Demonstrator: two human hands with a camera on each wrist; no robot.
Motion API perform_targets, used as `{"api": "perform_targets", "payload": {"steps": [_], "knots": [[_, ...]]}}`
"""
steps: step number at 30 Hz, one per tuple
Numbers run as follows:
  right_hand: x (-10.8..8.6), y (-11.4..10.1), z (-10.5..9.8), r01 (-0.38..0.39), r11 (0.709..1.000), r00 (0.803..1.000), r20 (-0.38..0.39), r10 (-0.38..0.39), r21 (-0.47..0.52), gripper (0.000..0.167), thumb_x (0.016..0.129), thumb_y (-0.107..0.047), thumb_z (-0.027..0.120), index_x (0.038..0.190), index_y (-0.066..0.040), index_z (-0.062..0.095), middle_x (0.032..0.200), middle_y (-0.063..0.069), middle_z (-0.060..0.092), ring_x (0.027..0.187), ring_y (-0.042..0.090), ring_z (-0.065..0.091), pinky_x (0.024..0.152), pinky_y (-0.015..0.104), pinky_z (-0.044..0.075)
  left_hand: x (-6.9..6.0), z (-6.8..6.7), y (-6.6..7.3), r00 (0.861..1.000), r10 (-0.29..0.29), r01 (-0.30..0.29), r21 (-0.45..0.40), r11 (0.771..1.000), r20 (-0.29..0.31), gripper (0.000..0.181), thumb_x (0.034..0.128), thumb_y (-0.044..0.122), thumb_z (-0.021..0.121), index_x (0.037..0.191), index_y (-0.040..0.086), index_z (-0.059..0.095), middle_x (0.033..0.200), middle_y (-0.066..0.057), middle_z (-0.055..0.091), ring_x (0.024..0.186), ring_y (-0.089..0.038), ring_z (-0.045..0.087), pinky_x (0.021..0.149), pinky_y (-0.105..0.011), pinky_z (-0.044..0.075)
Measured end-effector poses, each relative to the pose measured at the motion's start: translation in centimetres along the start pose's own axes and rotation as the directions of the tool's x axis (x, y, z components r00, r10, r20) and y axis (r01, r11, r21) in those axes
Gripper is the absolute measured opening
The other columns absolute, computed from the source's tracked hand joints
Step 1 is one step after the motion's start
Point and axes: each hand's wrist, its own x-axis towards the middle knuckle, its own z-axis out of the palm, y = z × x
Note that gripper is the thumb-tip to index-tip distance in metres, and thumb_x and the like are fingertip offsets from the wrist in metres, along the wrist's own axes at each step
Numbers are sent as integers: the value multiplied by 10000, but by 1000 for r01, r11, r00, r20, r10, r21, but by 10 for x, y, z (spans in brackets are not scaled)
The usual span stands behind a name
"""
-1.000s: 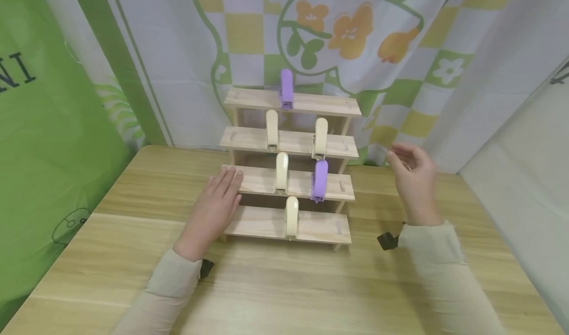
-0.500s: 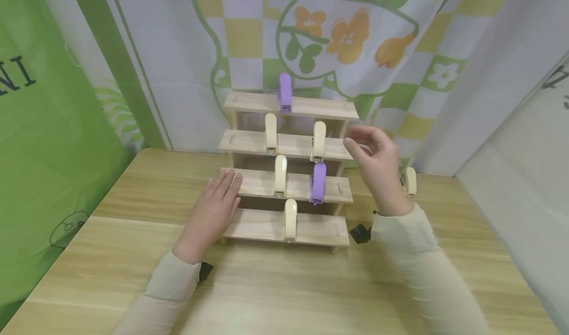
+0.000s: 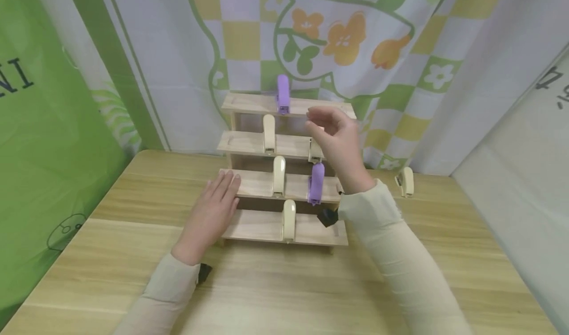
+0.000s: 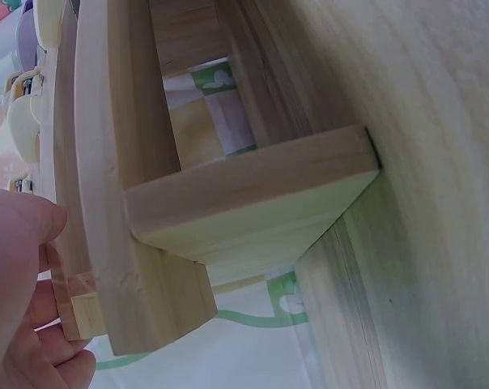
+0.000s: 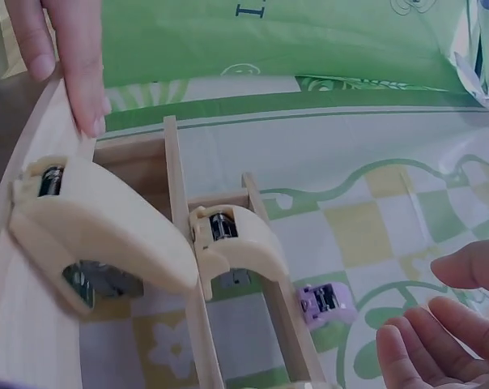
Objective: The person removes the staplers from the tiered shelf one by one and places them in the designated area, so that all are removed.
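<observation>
A stepped wooden display shelf [image 3: 249, 227] stands on the table, carrying mini staplers on its tiers. My left hand [image 3: 211, 211] grips the left end of the second tier up, with fingers on top and thumb at the front edge. My right hand [image 3: 340, 140], fingers loosely curved and holding nothing, hovers in front of the third tier's right side. It partly covers a cream stapler [image 3: 315, 153] there. Another cream stapler [image 3: 268, 135] stands left on that tier. A purple stapler [image 3: 283, 95] sits on top; in the right wrist view it appears beside my curved fingers [image 5: 447, 332].
Lower down are a cream stapler [image 3: 278, 177] and a purple stapler [image 3: 315, 184] on the second tier, with a cream stapler [image 3: 289, 221] on the bottom one. Another cream stapler [image 3: 405, 182] stands on the table [image 3: 289, 290] at right. A patterned curtain [image 3: 249, 38] hangs behind.
My right hand has moved left and up from the table's right side toward the third tier. The cream stapler at the right, at first not visible, now shows on the table. My left hand stays put.
</observation>
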Motion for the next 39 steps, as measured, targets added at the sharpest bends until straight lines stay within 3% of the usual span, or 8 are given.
{"api": "perform_targets", "payload": {"steps": [9, 22, 26, 39], "knots": [[24, -4, 19, -106, 994, 994, 0, 106, 16, 384, 909, -87, 729, 1277, -11, 653, 1286, 136, 669, 1161, 184, 636, 1025, 285, 511, 0, -1, 1, 1000, 1, -1, -3, 1000, 0, 538, 1014, 168, 601, 1480, -56, 451, 1525, -266, 425, 1436, -436, 375, 1161, -603, 343], [60, -4, 35, -203, 965, 978, 19, 209, -164, 518, 915, -88, 737, 1395, -1, 563, 1381, 143, 610, 1235, 217, 606, 1020, 237, 511, -1, -1, 0, 1000, 7, -7, 3, 1000, -25, 534, 1005, 146, 616, 1473, -58, 459, 1524, -268, 428, 1438, -433, 374, 1154, -600, 357], [66, -4, 39, -219, 954, 973, 24, 229, -205, 562, 912, -100, 750, 1422, -2, 536, 1376, 145, 612, 1235, 228, 612, 1005, 232, 521, 0, -2, 1, 1000, 5, -5, -1, 1000, -27, 533, 1003, 144, 618, 1472, -57, 461, 1525, -268, 428, 1435, -435, 378, 1153, -602, 356], [69, 1, 47, -252, 954, 965, 25, 259, -162, 537, 909, -21, 729, 1410, 10, 539, 1325, 146, 649, 1183, 207, 641, 965, 216, 540, 0, -1, 1, 1000, 1, -1, 1, 1000, -3, 542, 1008, 169, 612, 1474, -60, 454, 1519, -273, 432, 1431, -440, 381, 1157, -603, 349]]}}
